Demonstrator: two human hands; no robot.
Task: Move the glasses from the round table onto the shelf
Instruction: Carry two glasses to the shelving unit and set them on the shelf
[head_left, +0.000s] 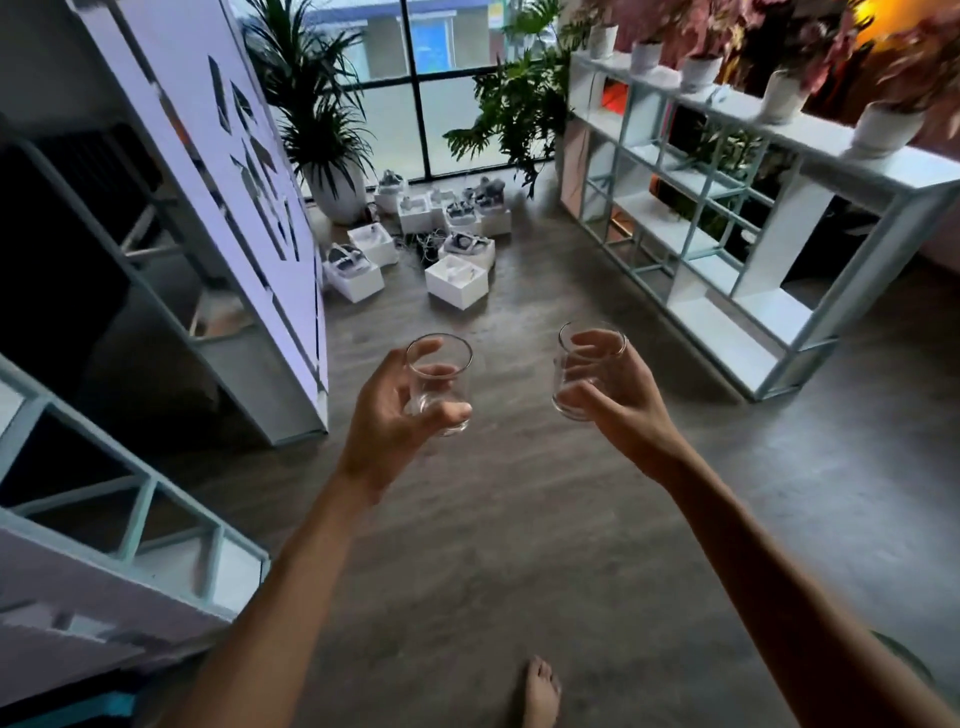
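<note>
My left hand (387, 415) grips a clear, empty glass tumbler (440, 387), fingers curled round its side and thumb near its base. My right hand (613, 400) holds a second clear tumbler (584, 374) the same way. Both glasses are upright, raised in front of me above the wooden floor. A white open shelf unit (727, 223) with many square compartments stands to the right, ahead of my right hand. The round table is out of view.
White pots with pink plants (883, 127) line the shelf top. Another white shelf unit (156, 291) and a patterned panel (244, 171) stand on the left. Several white boxes (457, 280) lie on the floor by the window, beside green plants. My bare foot (540, 693) shows below.
</note>
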